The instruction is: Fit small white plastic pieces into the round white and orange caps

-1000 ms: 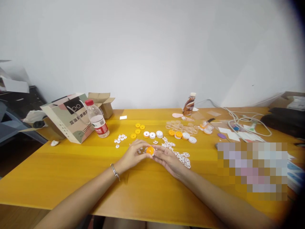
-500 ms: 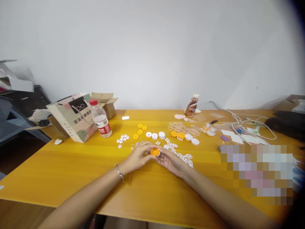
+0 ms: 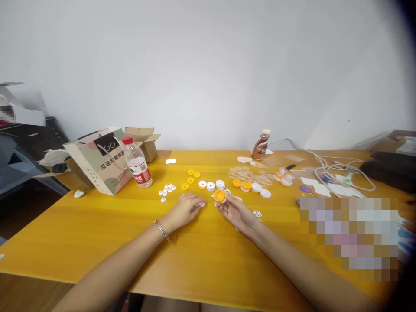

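Disc point(image 3: 219, 196), orange, pinched in the right hand point(image 3: 241, 215) just in front of the white discs point(image 3: 210, 186), left hand point(image 3: 183, 211) curled palm-down, its grip impossible to tell, now apart from the disc both hands held earlier.

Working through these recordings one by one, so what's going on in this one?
A person's right hand holds an orange disc above the table. The left hand is apart from it, a small white piece at its fingertips; whether gripped is unclear. White discs and yellow discs lie beyond the hands.
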A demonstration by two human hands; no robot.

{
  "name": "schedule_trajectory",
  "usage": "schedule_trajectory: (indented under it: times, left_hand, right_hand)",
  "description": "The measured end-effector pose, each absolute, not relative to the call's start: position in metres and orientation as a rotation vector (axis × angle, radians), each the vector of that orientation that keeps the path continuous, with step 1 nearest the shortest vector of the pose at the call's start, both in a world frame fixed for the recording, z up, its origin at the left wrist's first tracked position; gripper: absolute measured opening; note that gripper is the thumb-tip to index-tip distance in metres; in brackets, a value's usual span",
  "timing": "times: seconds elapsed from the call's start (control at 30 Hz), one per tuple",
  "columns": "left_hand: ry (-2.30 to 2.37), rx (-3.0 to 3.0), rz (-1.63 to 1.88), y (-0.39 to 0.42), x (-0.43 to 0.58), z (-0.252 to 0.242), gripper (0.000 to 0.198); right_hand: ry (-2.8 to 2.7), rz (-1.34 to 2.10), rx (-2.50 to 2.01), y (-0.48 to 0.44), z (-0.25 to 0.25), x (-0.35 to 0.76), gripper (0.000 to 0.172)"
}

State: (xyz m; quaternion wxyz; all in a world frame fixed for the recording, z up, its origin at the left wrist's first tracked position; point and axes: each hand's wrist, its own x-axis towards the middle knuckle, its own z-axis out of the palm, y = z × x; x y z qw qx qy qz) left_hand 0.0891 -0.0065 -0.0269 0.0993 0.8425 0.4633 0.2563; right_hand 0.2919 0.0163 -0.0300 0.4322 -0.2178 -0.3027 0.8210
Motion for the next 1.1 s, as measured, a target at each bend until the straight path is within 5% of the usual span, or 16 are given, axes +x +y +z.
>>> schedule_trajectory:
  times: [0.3,0.6,1.1]
  left_hand:
    - [1.097,1.789,1.513,-0.021,0.107,-0.008,0.031]
    - [1.144,1.965,1.528,-0.027,0.111,-0.015,0.015]
    - [1.16,2.58,1.514,-0.022,0.106,-0.024,0.01]
  right_hand:
    - [-0.929,2.13,-0.468,0.007,-0.026,0.288,0.025]
    - [-1.003,2.16,-0.478,-0.002,-0.022,0.284,0.031]
    - [-0.837,2.01,-0.613,-0.004,-0.03,0.277,0.015]
